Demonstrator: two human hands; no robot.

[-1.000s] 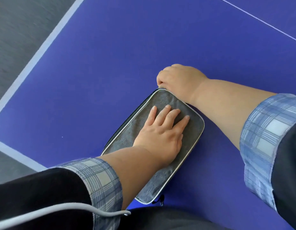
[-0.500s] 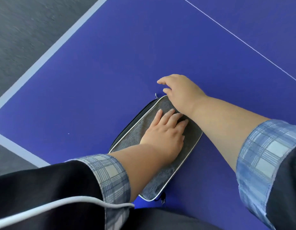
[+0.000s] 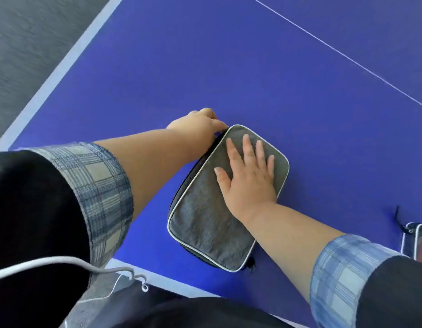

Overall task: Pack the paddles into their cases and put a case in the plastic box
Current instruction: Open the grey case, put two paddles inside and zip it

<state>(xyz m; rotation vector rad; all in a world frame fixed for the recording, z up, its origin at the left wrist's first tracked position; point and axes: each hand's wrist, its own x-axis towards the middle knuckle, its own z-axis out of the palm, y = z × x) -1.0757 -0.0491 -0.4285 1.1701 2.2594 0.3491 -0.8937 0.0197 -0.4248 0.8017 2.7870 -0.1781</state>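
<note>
A grey fabric paddle case (image 3: 205,223) with pale piping lies closed on the blue table-tennis table (image 3: 229,67), near the front edge. My right hand (image 3: 247,176) lies flat on its far half, fingers spread, holding nothing. My left hand (image 3: 198,127) reaches to the case's far left corner, with its fingers curled onto the zipper edge; the fingertips are hidden. A second case (image 3: 416,233) shows at the right edge, with something red inside it. No plastic box is in view.
The table's white border (image 3: 63,72) runs along the left side and the front, with grey floor (image 3: 27,43) beyond it. A thin white centre line (image 3: 347,58) crosses the far right. A white cord (image 3: 63,262) hangs over my left sleeve.
The hands swapped roles. My left hand lifted off the case top and went to the far corner; my right hand left that corner and now lies flat on the case. The view shifted right.
</note>
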